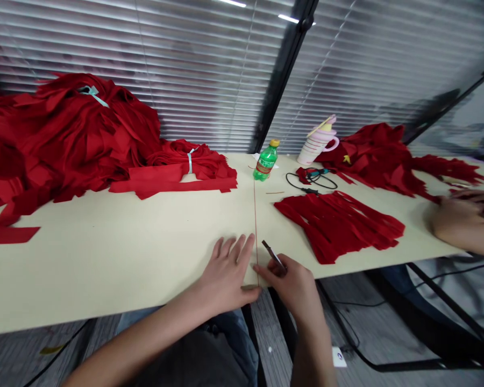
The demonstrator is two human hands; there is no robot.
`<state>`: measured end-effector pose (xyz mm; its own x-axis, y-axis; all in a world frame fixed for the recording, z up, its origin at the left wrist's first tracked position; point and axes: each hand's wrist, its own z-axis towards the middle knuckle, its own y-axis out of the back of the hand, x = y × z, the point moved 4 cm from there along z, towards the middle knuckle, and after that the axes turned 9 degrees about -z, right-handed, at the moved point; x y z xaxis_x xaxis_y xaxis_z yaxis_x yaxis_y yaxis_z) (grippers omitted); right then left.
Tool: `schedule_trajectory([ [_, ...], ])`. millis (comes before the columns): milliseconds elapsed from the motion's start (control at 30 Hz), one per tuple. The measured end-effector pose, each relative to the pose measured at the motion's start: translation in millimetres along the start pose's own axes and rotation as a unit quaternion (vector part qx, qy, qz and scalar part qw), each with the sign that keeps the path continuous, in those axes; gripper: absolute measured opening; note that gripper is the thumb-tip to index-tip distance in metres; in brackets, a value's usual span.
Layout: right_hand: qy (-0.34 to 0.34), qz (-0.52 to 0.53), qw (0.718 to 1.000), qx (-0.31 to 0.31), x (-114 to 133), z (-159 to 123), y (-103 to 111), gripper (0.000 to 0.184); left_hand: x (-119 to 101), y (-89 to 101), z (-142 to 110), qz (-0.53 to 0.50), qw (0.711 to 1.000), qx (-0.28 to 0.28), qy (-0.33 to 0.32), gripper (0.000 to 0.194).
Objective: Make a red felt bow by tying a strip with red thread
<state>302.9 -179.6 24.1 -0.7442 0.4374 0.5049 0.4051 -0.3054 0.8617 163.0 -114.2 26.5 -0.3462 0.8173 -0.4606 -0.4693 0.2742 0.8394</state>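
Observation:
My left hand (228, 277) lies flat on the pale table with fingers spread, its thumb by the front edge. A thin red string (255, 212) runs straight across the tabletop, from near the green bottle (266, 161) to the front edge, between my two hands. My right hand (292, 285) is closed around a slim dark tool (273, 255) whose tip points up and left; its exact kind is hard to make out. One fingertip of that hand rests at the string, touching or nearly so.
Large heaps of red fabric strips (84, 129) and a tied bundle (205, 164) lie left. Right are a spread of red strips (342, 223), a coiled black cable (314, 180), a pink-white cup (312, 145) and another red heap (379, 156). Another person's hand (463, 215) works at far right.

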Motion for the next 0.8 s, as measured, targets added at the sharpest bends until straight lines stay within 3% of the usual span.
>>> schedule_trajectory([
  [267, -0.02, -0.073, 0.997, -0.001, 13.9, 15.6, -2.2, 0.029, -6.5, 5.3, -4.1, 0.008, 0.997, -0.036, -0.065, 0.088],
  [433, -0.016, -0.089, 0.996, 0.004, 12.3, 20.0, -3.5, 0.025, -9.9, 7.9, -5.4, 0.004, 0.991, -0.038, -0.131, 0.024],
  [600, -0.016, -0.098, 0.995, 0.004, 11.7, 17.7, -3.4, 0.021, -15.6, 6.8, -5.2, 0.014, 0.979, -0.005, -0.201, 0.023],
  [800, -0.022, -0.101, 0.995, -0.007, 12.2, 16.9, -4.3, 0.019, -18.7, 4.7, -5.1, 0.058, 0.98, 0.014, -0.187, 0.024],
])
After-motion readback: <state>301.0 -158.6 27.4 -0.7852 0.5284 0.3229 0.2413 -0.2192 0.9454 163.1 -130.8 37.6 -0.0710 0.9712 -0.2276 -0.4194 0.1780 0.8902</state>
